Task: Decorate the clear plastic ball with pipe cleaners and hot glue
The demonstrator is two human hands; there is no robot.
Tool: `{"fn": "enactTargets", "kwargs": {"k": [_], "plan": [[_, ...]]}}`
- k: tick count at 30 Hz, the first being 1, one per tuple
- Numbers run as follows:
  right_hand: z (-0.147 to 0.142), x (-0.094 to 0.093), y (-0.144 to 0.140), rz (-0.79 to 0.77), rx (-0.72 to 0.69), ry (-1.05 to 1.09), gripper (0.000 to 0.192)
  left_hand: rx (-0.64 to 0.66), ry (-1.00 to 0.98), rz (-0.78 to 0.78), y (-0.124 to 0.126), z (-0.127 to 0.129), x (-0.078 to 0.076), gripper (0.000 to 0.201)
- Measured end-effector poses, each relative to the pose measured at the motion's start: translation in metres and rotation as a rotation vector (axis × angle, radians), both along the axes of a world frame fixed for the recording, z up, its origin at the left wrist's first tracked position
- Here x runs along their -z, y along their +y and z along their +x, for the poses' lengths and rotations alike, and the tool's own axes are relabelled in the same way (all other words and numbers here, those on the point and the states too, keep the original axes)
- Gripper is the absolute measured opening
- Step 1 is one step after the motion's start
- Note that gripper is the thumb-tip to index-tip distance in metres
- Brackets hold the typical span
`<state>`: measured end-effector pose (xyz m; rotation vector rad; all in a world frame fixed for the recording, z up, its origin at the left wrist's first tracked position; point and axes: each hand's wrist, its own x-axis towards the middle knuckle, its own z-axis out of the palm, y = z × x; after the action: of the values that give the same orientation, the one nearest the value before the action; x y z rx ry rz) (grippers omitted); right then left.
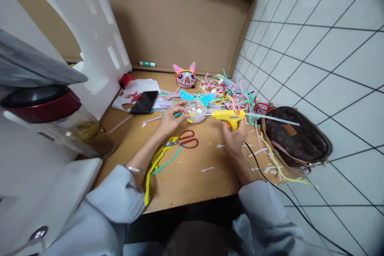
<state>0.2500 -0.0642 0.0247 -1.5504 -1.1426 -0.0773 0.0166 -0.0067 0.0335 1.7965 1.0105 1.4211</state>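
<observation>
My right hand (235, 135) is wrapped round a yellow hot glue gun (229, 117), with a long clear glue stick (276, 119) sticking out of its back. The gun's nozzle points left and reaches the side of a clear plastic ball (196, 111); whether it touches cannot be made out. Two blue fuzzy ears (207, 99) stand on top of the ball. At the ball's left side is my left hand (174, 117), its fingers closed on a small yellow piece of pipe cleaner (186, 115). Red-handled scissors (187, 140) and yellow pipe cleaners (156, 163) lie in front.
Behind sits a pink eared figure (185, 78) beside a heap of coloured pipe cleaners (229, 92). A black phone (145, 102) lies at left, a brown bag (295, 134) at right. The glue gun's black cord (261, 168) trails off lower right. A glass jar (75, 124) stands left.
</observation>
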Motion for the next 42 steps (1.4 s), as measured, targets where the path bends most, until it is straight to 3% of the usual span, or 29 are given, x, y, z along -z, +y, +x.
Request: {"fn": "enactTargets", "kwargs": {"k": [6,10,16,20,26,42], "plan": [[0.001,0.003,0.001,-0.002,-0.025,-0.024,0.038,-0.084,-0.141,-0.021,0.002,0.000,-0.007,0.030],[-0.004,-0.001,-0.002,0.012,-0.007,-0.018,0.038,0.005,-0.444,-0.163,-0.005,0.006,-0.020,0.031],[-0.022,-0.010,-0.010,0.014,-0.047,0.098,0.034,0.327,-0.916,-0.578,-0.026,0.024,-0.037,0.026],[-0.031,-0.012,-0.014,0.041,-0.042,0.143,0.036,0.412,-1.135,-0.881,-0.043,0.037,-0.046,0.019],[-0.027,-0.009,-0.016,0.148,0.029,0.085,0.037,0.399,-1.189,-1.052,-0.060,0.049,-0.053,0.032],[-0.022,-0.006,-0.018,0.184,0.001,-0.042,0.038,0.369,-1.321,-1.180,-0.066,0.052,-0.060,0.030]]}}
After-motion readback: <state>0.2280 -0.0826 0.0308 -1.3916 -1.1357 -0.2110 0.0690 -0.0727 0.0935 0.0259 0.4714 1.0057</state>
